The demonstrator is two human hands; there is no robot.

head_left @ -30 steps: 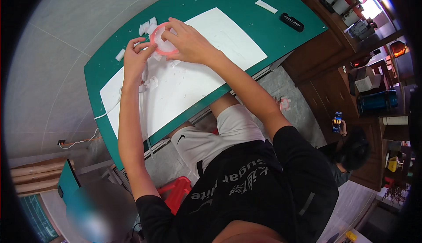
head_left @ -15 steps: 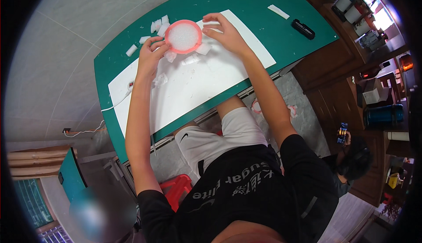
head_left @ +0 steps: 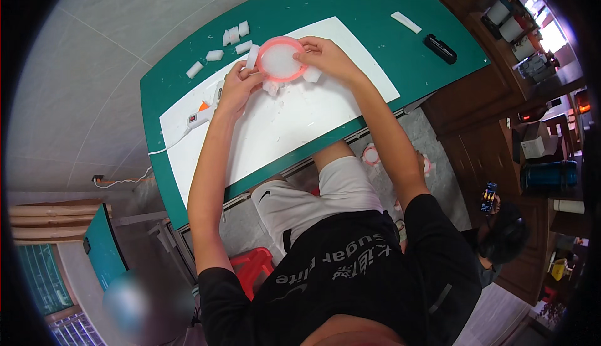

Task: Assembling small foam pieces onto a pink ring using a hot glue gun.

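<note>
A round pink dish (head_left: 279, 60) with a pale inside is held over a white sheet (head_left: 282, 120) that lies on the green table (head_left: 350, 8). My left hand (head_left: 236, 88) grips the dish's near-left rim. My right hand (head_left: 325, 56) grips its right rim. Small white blocks stick to the dish's lower edge (head_left: 312, 75). A white glue gun (head_left: 203, 113) with an orange tip lies just left of my left hand.
Several loose white blocks (head_left: 220, 44) lie on the green table above left of the dish. A white strip (head_left: 406, 22) and a black oblong object (head_left: 440, 48) sit at the table's right. A red stool (head_left: 253, 264) stands below; another person (head_left: 501, 233) sits at the lower right.
The dish and both hands have shifted toward the right and nearer in the picture as the view moved. The glue gun has come into sight beside my left hand.
</note>
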